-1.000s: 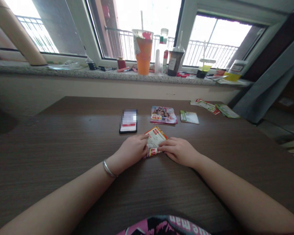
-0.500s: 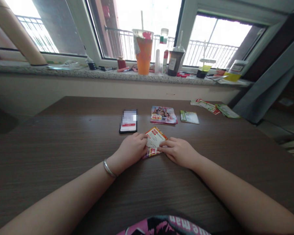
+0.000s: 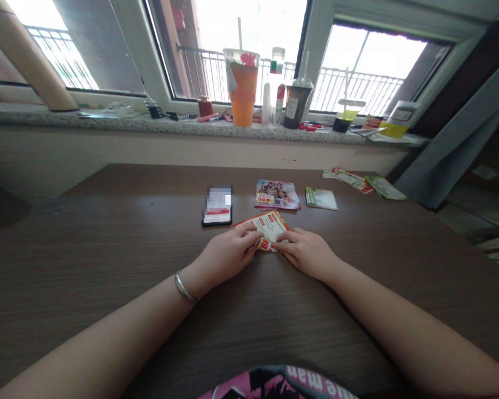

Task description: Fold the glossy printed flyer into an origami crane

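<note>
A printed paper flyer (image 3: 270, 223), white with an orange edge and red labels, lies slantwise on the table between my hands. Its lower corner shows a folded-over patch with large red digits on yellow. My left hand (image 3: 235, 244), with a silver bangle at the wrist, covers the lower left of the flyer, fingers pressed on it. At the right edge, the fingertips of my right hand (image 3: 305, 249) pinch the paper. My left thumb and the paper beneath the palms are hidden.
On the brown table (image 3: 149, 277) lie a phone (image 3: 217, 206), a stack of colourful flyers (image 3: 278, 194), a green-white paper pile (image 3: 321, 198) and loose leaflets (image 3: 353, 180). Drinks, including a large orange cup (image 3: 243, 88), line the windowsill (image 3: 191, 126).
The flyer has turned and shifted up and left, and more of its upper edge shows beyond the left hand. Both hands have moved slightly to the right, still on the paper.
</note>
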{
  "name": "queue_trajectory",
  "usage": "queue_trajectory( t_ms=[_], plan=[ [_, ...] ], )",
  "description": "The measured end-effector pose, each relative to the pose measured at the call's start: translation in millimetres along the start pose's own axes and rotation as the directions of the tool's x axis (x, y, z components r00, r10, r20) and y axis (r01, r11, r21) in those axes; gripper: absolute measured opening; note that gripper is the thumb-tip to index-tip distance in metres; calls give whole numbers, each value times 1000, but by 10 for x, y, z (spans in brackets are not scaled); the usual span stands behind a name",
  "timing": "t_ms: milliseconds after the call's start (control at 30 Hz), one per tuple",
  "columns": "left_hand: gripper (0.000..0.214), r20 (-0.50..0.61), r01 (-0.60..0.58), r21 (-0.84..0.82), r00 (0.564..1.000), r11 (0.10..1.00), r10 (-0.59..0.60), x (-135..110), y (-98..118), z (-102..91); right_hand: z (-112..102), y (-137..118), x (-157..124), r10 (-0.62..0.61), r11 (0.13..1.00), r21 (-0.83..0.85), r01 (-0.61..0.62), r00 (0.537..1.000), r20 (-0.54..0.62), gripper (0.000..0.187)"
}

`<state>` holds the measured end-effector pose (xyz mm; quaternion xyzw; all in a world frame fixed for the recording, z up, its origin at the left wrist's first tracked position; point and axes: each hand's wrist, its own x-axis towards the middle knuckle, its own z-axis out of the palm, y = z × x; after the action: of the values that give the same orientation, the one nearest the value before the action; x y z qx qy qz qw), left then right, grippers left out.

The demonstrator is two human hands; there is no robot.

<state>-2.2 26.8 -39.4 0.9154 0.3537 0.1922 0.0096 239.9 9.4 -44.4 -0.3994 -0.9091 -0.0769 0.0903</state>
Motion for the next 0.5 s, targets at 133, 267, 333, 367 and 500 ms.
queue_trajectory(
  t_ms=[133, 267, 333, 367, 500],
  plan=[
    [29, 85, -76, 97, 994, 992, 68, 0, 16, -2, 28, 26, 7, 30, 999, 41, -29, 999, -22, 29],
    [31, 131, -102, 153, 988, 983, 82, -2, 36, 11, 46, 24, 19, 62, 996, 72, -60, 998, -32, 29],
    [34, 126, -103, 163, 989, 981, 82, -8, 38, 29, 53, 19, 27, 95, 992, 86, -92, 995, -38, 28],
    [36, 122, -100, 165, 989, 981, 80, -12, 39, 36, 56, 17, 31, 111, 990, 88, -107, 993, -39, 28],
    [38, 112, -110, 152, 989, 982, 94, -21, 56, 29, 51, 6, 41, 134, 989, 63, -133, 991, -16, 28]
  ],
)
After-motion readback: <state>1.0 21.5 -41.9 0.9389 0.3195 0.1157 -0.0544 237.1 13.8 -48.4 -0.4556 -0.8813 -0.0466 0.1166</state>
